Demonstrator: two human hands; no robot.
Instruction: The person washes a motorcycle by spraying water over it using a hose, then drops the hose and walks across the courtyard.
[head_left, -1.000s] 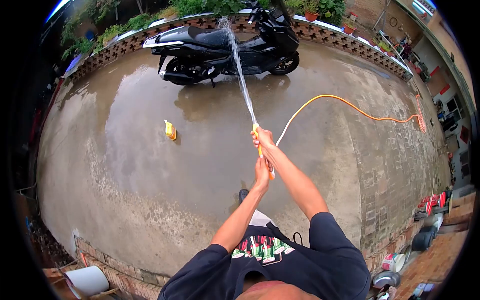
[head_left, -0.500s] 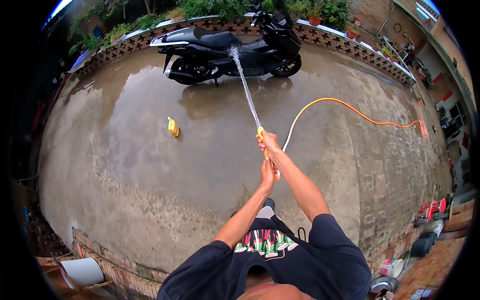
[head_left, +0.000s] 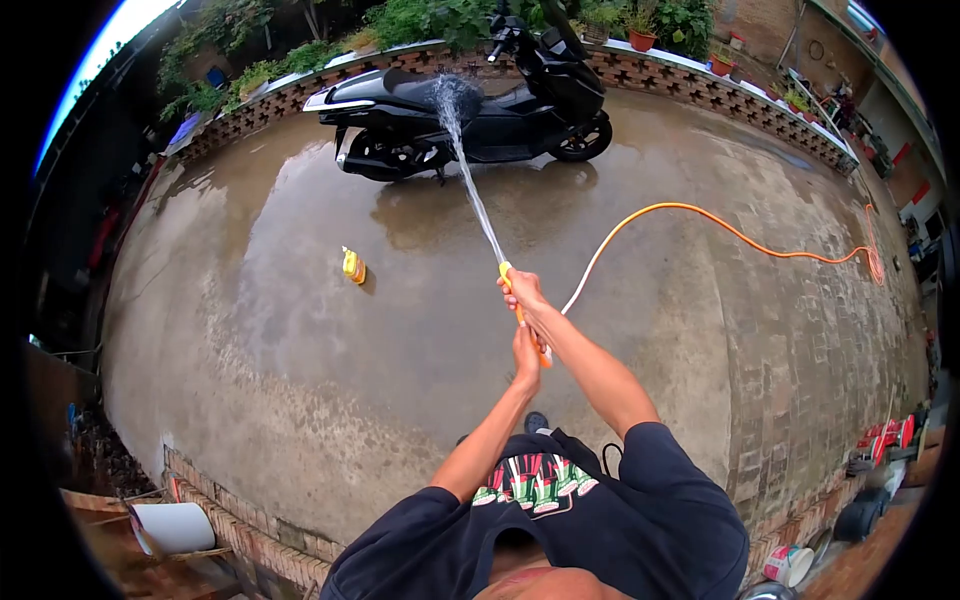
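My right hand is wrapped round the front of a yellow-and-orange hose spray nozzle. Behind it, my left hand grips the nozzle's rear end, where orange shows below the fingers. A jet of water leaves the tip and bursts into spray against the seat area of a black motor scooter. The scooter stands side-on ahead of me, its front wheel to the right. From the nozzle's rear a hose, white then orange, curves off to the right.
A yellow bottle stands on the wet concrete, left of the jet. Behind the scooter runs a low openwork brick wall with plants and pots. Coiled hose lies at right. A white bucket is at lower left.
The water jet has swung left and higher, from the scooter's middle onto its seat. Both hands have shifted slightly left with the nozzle and keep their grip. The whole view has shifted a little.
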